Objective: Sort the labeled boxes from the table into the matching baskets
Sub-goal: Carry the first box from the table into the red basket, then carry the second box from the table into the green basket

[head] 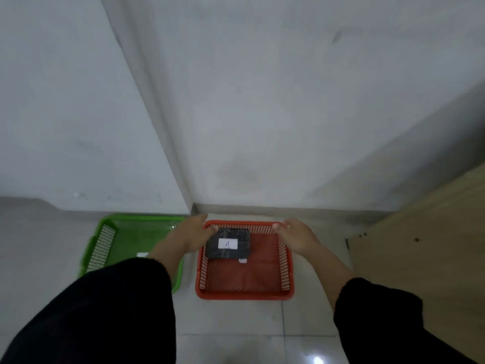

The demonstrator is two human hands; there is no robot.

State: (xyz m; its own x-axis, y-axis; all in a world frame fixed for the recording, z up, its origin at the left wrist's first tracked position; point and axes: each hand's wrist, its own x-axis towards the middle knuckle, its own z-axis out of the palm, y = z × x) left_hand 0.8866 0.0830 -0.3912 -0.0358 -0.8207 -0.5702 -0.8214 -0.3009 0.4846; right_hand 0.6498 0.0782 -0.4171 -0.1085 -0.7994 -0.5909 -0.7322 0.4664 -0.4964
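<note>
A dark box [227, 244] with a white label marked "A" lies in the back left part of the red basket [245, 294] on the floor. My left hand [193, 233] hovers at the basket's back left corner, fingers apart, thumb right at the box's top left corner. Over the back right rim is my right hand [295, 236], fingers spread and a clear gap away from the box. To the left stands a green basket [101, 245], partly hidden by my left arm. A small white tag [242, 260] shows just under the box.
Both baskets sit on a pale tiled floor against a white wall corner. A wooden table edge [425, 243] runs along the right side. My black sleeves fill the lower corners of the view.
</note>
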